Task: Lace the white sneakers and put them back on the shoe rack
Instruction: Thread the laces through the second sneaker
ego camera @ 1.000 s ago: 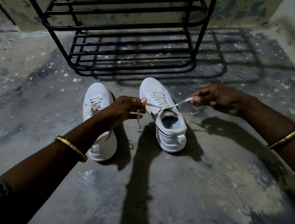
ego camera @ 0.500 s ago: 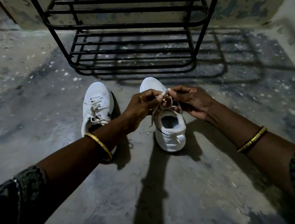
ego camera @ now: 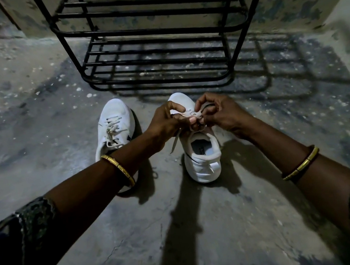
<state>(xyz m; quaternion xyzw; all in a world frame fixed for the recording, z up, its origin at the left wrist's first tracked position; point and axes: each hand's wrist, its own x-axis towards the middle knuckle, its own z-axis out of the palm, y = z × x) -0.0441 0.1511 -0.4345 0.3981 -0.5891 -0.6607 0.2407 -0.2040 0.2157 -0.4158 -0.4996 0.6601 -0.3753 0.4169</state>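
Two white sneakers stand on the concrete floor, toes toward the rack. The left sneaker (ego camera: 115,128) is laced and its heel is hidden behind my left forearm. Over the tongue of the right sneaker (ego camera: 203,160) my left hand (ego camera: 164,123) and my right hand (ego camera: 221,113) meet, both pinching its cream shoelace (ego camera: 192,114). A loop of lace sits between my fingertips and one loose end hangs down by the shoe's left side. The black metal shoe rack (ego camera: 152,32) stands just beyond the sneakers, its lower shelves bare.
A patterned wall runs behind the rack, and a pale wall (ego camera: 348,10) closes the right side. The rack's shadow falls on the floor to its right. Bare, stained concrete (ego camera: 15,112) spreads to the left and in front of me.
A second ago my hands held the lace ends pulled apart to both sides. They have come together over the right sneaker's tongue and now hold a loop of lace.
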